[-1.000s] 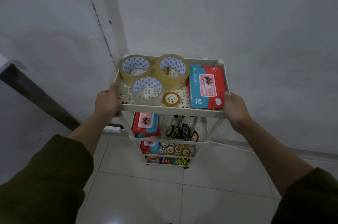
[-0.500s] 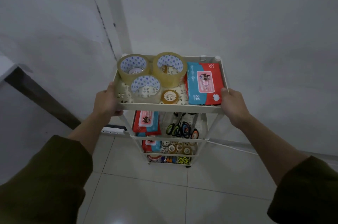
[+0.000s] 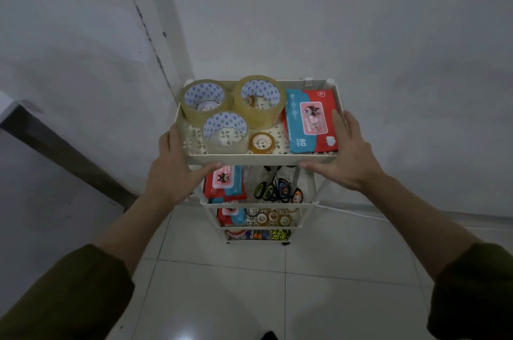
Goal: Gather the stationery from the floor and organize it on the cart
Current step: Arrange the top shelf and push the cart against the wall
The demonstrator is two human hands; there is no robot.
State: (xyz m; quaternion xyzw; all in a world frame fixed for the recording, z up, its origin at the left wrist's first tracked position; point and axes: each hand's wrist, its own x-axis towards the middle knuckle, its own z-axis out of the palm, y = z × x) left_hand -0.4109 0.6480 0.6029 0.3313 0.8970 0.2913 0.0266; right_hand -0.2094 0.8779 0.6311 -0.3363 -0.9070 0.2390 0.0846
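We look down on a white tiered cart standing on pale floor tiles against a grey wall. Our left hand grips the front left corner of the top tray, the thumb lying along the front wall and the fingers reaching up the left side. Our right hand holds the front right corner in the same way, thumb along the front wall, with the fingers spread rather wide and the fingertips resting on the tray's right rim beside a red and blue wipes pack. That pack lies flat in the right part of the top tray. To its left stand three large rolls of clear packing tape: one at the back left, one at the back middle, and one in front, touching the other two. A small tape roll sits just beside the front roll, between it and the wipes pack. On the second tier we see another wipes pack on the left and a bunch of scissors with coloured handles on the right. The third tier holds one more wipes pack and several small tape rolls. The lowest tier holds small coloured items that are too small to tell apart. Dark olive sleeves cover both forearms near the bottom corners.
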